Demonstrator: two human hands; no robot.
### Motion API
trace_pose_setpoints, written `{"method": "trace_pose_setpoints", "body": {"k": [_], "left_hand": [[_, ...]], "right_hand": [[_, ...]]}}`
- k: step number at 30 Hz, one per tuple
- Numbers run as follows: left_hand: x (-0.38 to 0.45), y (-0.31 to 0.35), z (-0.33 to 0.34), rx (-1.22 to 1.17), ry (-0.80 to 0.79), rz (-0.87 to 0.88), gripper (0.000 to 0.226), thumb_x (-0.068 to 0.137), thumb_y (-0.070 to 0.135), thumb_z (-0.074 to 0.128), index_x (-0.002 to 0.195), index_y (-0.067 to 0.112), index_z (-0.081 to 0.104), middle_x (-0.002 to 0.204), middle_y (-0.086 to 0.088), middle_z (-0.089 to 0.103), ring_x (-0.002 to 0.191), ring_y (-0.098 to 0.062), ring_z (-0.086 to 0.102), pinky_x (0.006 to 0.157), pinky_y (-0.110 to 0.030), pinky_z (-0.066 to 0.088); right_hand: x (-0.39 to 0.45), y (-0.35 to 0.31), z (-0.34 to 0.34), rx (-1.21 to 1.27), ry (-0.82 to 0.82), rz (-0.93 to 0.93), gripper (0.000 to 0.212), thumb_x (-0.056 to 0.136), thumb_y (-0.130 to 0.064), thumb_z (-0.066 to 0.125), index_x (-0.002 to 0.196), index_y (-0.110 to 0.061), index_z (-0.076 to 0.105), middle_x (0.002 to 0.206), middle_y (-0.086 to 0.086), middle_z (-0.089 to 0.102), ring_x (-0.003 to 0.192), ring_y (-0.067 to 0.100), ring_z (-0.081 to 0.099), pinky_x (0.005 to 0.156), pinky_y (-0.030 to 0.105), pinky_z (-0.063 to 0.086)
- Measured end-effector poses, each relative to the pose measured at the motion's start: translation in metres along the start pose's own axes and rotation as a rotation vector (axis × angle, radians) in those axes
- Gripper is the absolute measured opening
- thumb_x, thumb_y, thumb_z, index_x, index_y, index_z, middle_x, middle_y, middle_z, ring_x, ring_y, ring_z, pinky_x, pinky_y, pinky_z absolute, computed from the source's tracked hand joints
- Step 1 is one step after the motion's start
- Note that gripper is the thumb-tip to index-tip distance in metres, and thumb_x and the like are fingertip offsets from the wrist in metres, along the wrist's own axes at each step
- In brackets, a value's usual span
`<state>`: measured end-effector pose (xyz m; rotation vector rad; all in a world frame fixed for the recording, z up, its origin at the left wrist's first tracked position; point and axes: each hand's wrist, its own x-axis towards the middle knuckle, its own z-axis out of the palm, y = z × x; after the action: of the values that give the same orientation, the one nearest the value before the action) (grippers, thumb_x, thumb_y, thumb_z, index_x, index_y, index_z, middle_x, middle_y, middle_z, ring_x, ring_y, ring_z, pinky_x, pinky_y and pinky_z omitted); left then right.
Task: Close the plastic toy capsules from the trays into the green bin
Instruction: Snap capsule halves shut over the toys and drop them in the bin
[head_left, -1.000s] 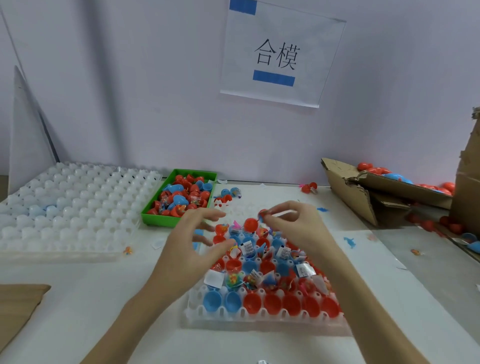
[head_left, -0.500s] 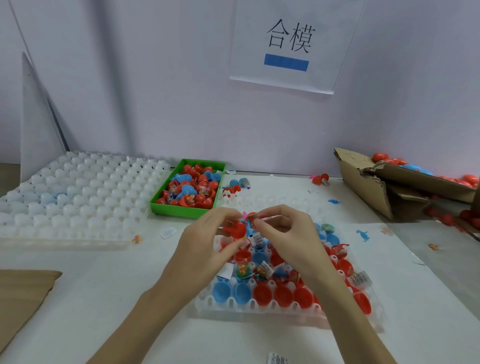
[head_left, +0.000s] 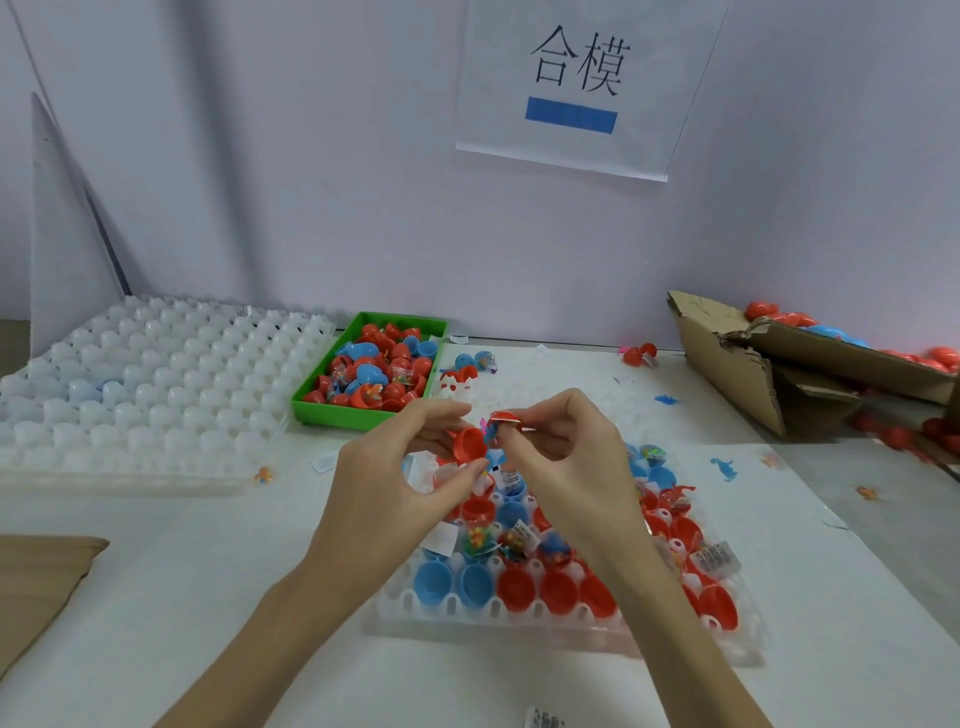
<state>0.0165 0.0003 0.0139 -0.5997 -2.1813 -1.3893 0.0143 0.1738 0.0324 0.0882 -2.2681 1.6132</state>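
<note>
Fingers of the left hand curl round a red capsule half; the right hand pinches its red cap just beside it, both raised over the capsule tray, near the green bin.

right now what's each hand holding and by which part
Left hand grips a red capsule half by its rim and outer wall; right hand pinches the other red half by its edge.

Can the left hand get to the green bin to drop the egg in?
Probably yes: the green bin sits just beyond the left hand, with bare table between, and its top is open.
</note>
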Motion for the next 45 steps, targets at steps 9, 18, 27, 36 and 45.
{"method": "trace_pose_setpoints", "body": {"k": [9, 18, 27, 36, 45], "left_hand": [[-0.001, 0.003, 0.000, 0.047, 0.083, 0.046, 0.043, 0.078, 0.026, 0.087, 0.118, 0.018, 0.072, 0.098, 0.017, 0.072, 0.094, -0.002, 0.069, 0.081, -0.008, 0.052], [0.003, 0.001, -0.003, 0.074, 0.042, 0.131, 0.036, 0.082, 0.031, 0.082, 0.113, 0.014, 0.076, 0.099, 0.008, 0.073, 0.093, -0.006, 0.070, 0.082, -0.012, 0.054], [0.007, -0.004, -0.007, -0.036, -0.039, 0.022, 0.025, 0.086, 0.028, 0.078, 0.108, 0.018, 0.073, 0.098, 0.012, 0.072, 0.093, -0.009, 0.070, 0.081, -0.013, 0.055], [0.006, -0.004, -0.006, -0.086, -0.049, -0.028, 0.023, 0.086, 0.033, 0.075, 0.105, 0.023, 0.069, 0.096, 0.016, 0.070, 0.094, -0.008, 0.070, 0.080, -0.012, 0.055], [0.009, -0.002, -0.010, -0.375, -0.003, -0.214, 0.026, 0.078, 0.033, 0.083, 0.104, 0.028, 0.078, 0.098, 0.009, 0.079, 0.096, -0.013, 0.075, 0.080, -0.015, 0.058]], "right_hand": [[-0.006, -0.002, 0.005, 0.046, -0.071, -0.113, 0.026, 0.085, -0.026, 0.084, 0.101, -0.030, 0.064, 0.089, -0.013, 0.072, 0.084, 0.012, 0.073, 0.073, 0.026, 0.063], [-0.003, -0.003, 0.001, 0.183, -0.134, -0.068, 0.025, 0.085, -0.022, 0.083, 0.103, -0.030, 0.068, 0.094, -0.011, 0.075, 0.088, 0.013, 0.075, 0.073, 0.021, 0.061], [-0.003, -0.006, -0.003, 0.272, -0.215, 0.044, 0.018, 0.094, -0.018, 0.072, 0.107, -0.029, 0.073, 0.094, -0.014, 0.076, 0.087, 0.005, 0.075, 0.068, 0.008, 0.054], [-0.003, -0.005, -0.004, 0.202, -0.252, -0.002, 0.020, 0.094, -0.018, 0.073, 0.105, -0.035, 0.072, 0.103, -0.018, 0.073, 0.094, 0.008, 0.075, 0.075, 0.015, 0.058], [-0.003, -0.006, -0.004, 0.189, -0.229, -0.068, 0.019, 0.093, -0.021, 0.074, 0.103, -0.037, 0.073, 0.107, -0.019, 0.073, 0.102, 0.005, 0.071, 0.086, 0.018, 0.058]]}}
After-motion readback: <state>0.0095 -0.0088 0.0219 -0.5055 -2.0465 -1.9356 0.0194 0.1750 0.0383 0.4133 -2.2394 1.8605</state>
